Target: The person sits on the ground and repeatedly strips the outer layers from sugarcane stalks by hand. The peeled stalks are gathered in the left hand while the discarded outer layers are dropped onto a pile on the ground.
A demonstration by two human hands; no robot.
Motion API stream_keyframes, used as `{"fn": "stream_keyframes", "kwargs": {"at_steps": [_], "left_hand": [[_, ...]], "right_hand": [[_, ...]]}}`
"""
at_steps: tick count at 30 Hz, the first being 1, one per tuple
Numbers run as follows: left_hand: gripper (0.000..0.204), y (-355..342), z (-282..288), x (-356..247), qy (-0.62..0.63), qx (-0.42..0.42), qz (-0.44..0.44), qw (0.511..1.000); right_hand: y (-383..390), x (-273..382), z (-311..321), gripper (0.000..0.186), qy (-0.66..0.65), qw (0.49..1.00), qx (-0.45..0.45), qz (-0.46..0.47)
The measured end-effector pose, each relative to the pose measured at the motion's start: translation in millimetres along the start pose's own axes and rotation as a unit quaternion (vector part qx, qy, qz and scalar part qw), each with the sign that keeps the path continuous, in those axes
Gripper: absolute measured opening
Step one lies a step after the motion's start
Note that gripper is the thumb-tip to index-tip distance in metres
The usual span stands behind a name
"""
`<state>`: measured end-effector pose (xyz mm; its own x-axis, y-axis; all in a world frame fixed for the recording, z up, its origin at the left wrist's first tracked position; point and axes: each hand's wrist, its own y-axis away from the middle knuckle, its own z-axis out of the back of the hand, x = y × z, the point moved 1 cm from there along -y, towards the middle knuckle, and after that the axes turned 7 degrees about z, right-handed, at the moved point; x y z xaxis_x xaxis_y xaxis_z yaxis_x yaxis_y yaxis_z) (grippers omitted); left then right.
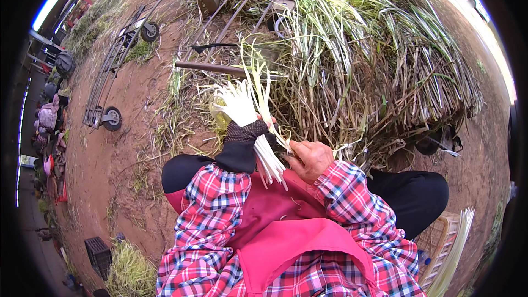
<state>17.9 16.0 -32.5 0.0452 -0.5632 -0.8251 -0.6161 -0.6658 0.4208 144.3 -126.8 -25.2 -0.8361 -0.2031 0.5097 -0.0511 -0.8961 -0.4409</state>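
Note:
My left hand, in a black mesh glove, is closed round a bundle of pale stalks. The bundle's white ends fan out beyond the glove, and its thin ends hang over my lap. My bare right hand is beside it, thumb and fingers pinched on a yellow-green leafy stalk. This stalk runs up past the bundle, with loose leaves at its top. My left fingers are mostly hidden behind the stalks and glove.
A big heap of green leafy stalks lies ahead on a metal-framed cart. Another wheeled frame stands at left. A crate and pale stalks are at lower right; a dark crate sits beside green trimmings at lower left.

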Motion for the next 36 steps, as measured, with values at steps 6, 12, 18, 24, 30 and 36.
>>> {"fn": "stream_keyframes", "kwargs": {"at_steps": [6,12,18,24,30,36], "left_hand": [[0.031,10.1,-13.4,-8.1,-0.001,0.024,0.024,0.999],[0.029,12.3,-18.5,0.5,-0.048,0.031,-0.007,0.998],[0.033,3.5,-21.5,8.3,-0.141,0.035,-0.107,0.984],[0.028,10.2,-19.6,2.0,-0.084,0.049,0.020,0.995],[0.024,12.0,-18.9,-5.6,0.053,-0.004,0.056,0.997],[0.032,9.5,-14.5,-12.6,0.051,0.025,0.056,0.997]], "right_hand": [[-6.9,-3.6,-6.3,0.026,-0.296,0.941,-0.041,-0.162],[-39.5,-9.9,-4.2,0.012,-0.277,0.923,-0.168,-0.205],[-63.0,-11.8,-9.0,0.010,-0.361,0.900,-0.128,-0.206],[-55.1,-19.3,-6.3,0.010,-0.425,0.846,-0.159,-0.278],[-15.8,-22.5,10.9,0.015,-0.669,0.709,-0.043,-0.219],[19.0,-58.5,39.7,0.029,0.016,0.938,0.179,-0.297]]}}
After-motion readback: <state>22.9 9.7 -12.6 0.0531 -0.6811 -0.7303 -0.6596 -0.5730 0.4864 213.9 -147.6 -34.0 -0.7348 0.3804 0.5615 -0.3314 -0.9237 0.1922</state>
